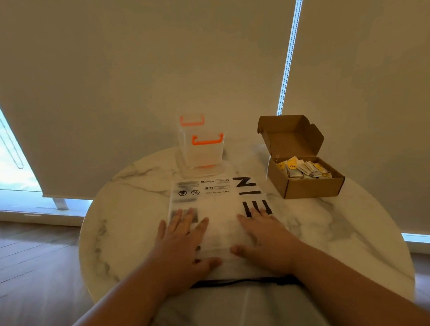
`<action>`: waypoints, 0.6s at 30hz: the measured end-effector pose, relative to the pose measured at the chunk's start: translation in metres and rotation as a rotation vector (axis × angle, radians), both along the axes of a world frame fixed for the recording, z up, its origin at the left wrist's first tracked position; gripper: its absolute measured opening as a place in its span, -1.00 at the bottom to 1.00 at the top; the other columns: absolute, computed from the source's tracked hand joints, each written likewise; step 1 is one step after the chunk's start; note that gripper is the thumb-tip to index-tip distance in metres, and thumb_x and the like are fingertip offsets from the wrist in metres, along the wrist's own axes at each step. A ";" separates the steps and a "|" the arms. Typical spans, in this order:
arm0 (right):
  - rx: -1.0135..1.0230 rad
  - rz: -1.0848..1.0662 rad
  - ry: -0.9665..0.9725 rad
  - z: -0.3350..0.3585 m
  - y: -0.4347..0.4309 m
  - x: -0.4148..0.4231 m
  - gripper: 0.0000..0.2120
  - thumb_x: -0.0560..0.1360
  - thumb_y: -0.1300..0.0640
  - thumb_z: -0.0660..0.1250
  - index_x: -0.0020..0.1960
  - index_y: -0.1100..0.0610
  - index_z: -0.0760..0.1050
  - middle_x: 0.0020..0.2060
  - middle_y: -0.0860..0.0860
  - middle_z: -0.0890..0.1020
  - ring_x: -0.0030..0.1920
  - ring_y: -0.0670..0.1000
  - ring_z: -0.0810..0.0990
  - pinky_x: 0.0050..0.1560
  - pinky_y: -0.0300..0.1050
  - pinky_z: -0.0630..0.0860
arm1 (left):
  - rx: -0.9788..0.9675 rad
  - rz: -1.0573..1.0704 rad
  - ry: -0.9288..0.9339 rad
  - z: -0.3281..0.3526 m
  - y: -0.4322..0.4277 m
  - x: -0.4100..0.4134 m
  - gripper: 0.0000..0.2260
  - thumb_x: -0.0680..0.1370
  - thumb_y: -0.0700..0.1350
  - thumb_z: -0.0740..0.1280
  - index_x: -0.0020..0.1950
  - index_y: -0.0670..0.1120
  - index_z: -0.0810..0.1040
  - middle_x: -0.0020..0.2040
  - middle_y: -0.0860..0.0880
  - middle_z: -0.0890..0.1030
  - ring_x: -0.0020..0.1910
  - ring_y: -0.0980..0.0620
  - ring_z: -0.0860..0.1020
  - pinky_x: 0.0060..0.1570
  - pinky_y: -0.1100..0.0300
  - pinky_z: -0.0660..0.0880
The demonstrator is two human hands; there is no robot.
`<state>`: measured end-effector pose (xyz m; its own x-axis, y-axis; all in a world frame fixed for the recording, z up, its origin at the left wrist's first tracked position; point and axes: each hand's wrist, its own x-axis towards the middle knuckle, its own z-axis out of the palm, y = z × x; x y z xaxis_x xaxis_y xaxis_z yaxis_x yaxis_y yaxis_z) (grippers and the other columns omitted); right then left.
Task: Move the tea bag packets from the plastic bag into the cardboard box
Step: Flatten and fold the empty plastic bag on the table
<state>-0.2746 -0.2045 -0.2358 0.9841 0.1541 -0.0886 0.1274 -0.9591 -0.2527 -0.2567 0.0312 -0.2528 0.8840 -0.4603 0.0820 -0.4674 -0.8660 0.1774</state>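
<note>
With both grips spread flat, the left hand [186, 242] and right hand [266, 240] press the frosted white plastic bag [219, 205] at six o'clock on the round marble table [351, 230]. Yellow-and-white tea bag packets [307, 169] fill the open brown cardboard box [311, 188] at two o'clock.

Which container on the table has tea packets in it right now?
The cardboard box, far right, lid up, packets showing. The orange-clipped tub looks empty; the bag lies flat.
</note>
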 end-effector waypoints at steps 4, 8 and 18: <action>0.173 0.033 -0.117 0.018 -0.031 -0.039 -0.34 0.57 -0.31 0.11 0.57 -0.21 -0.05 0.52 -0.28 -0.17 0.51 -0.23 -0.22 0.48 -0.20 -0.14 | -0.350 -0.166 -0.166 0.002 0.028 -0.026 -0.45 0.47 0.24 0.25 0.45 0.17 0.35 0.47 0.15 0.34 0.44 0.10 0.32 0.41 0.18 0.28; -0.045 0.156 0.055 0.007 -0.044 -0.082 -0.25 0.47 -0.44 0.08 0.55 -0.29 -0.13 0.49 -0.34 -0.21 0.52 -0.24 -0.25 0.49 -0.22 -0.17 | -0.052 -0.262 -0.071 -0.017 0.045 -0.046 -0.45 0.55 0.40 -0.02 0.51 0.27 0.17 0.46 0.19 0.36 0.43 0.13 0.37 0.36 0.28 0.16; 0.138 0.070 -0.276 -0.003 -0.048 -0.092 -0.59 0.43 -0.24 0.37 0.27 -0.35 0.44 0.13 -0.46 0.36 0.22 -0.39 0.29 0.26 -0.41 0.31 | -0.346 -0.079 -0.069 -0.023 0.050 -0.046 -0.61 0.47 0.25 0.14 0.26 0.30 0.51 0.32 0.39 0.33 0.33 0.34 0.27 0.33 0.34 0.27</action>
<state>-0.3667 -0.2529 -0.2385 0.9546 0.2144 0.2066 0.2738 -0.9048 -0.3261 -0.3030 0.0810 -0.2755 0.8340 -0.4614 0.3027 -0.5512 -0.7212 0.4196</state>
